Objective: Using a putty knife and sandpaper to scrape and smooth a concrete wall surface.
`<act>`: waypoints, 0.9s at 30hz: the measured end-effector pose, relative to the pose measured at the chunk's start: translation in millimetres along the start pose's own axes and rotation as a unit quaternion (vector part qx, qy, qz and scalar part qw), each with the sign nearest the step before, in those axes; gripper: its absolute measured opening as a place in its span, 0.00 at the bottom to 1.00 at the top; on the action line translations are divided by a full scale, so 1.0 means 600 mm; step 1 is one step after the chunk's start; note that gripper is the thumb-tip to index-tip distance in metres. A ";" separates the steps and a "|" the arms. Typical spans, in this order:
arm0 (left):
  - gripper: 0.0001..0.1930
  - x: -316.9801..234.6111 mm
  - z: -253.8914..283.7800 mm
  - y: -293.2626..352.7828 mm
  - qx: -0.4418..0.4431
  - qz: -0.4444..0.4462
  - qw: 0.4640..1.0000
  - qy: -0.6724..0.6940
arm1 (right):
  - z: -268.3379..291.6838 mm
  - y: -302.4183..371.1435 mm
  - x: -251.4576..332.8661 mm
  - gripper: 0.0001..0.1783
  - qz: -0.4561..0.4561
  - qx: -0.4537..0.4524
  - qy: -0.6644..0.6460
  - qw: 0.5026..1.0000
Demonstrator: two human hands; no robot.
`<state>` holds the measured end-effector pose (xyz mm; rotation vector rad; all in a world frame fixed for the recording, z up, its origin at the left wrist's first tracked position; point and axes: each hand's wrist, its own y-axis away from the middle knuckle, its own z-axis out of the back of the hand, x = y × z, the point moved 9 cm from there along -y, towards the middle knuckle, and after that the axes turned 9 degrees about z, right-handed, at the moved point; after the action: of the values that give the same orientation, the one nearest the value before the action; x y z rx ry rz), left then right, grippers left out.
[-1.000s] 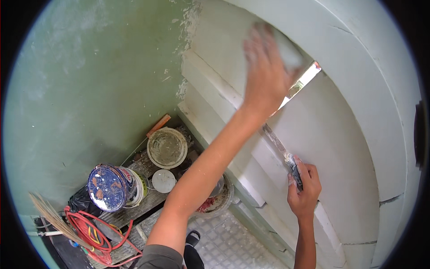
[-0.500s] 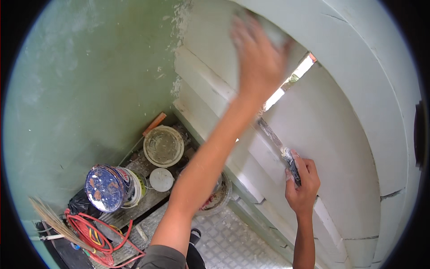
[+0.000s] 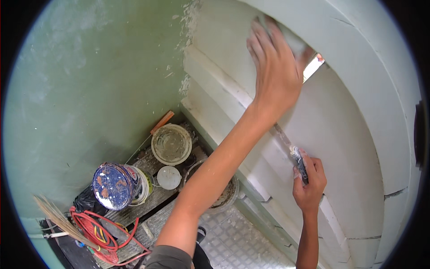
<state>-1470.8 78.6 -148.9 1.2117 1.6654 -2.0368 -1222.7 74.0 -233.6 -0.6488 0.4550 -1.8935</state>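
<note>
My left hand reaches up and lies flat against the white moulded wall, fingers spread over a pale pad that shows only at the fingertips. My right hand is lower on the same wall, gripping the dark handle of a putty knife. Its narrow blade slants up along the wall toward my left wrist. A bright slit opens in the wall just right of my left hand.
A green wall meets the white one in a corner. Below stand a paint-spattered bucket, a round tub of plaster, a small white lid, a basin, red cable and a broom. Chequered metal plate lies underfoot.
My left hand has slid up and to the left across the white wall with the pad. My right hand with the putty knife has stayed almost where it was.
</note>
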 end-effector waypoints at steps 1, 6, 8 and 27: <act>0.51 -0.002 -0.007 0.012 0.000 0.002 1.000 -0.003 | 0.004 -0.003 0.006 0.29 -0.001 -0.005 0.003 1.000; 0.50 -0.049 -0.054 0.094 0.011 -0.133 0.983 -0.126 | 0.000 0.000 0.001 0.29 0.019 -0.012 0.008 1.000; 0.50 -0.026 -0.034 0.076 0.026 -0.134 0.981 -0.139 | 0.000 0.000 0.000 0.29 0.007 -0.011 0.007 1.000; 0.52 -0.013 0.057 0.182 0.011 0.035 0.996 0.079 | 0.006 -0.001 0.003 0.26 0.018 -0.014 -0.010 1.000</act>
<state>-1410.6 11.0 -219.1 1.4504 1.6477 -1.9681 -1221.3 72.2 -230.1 -0.6740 0.4786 -1.8467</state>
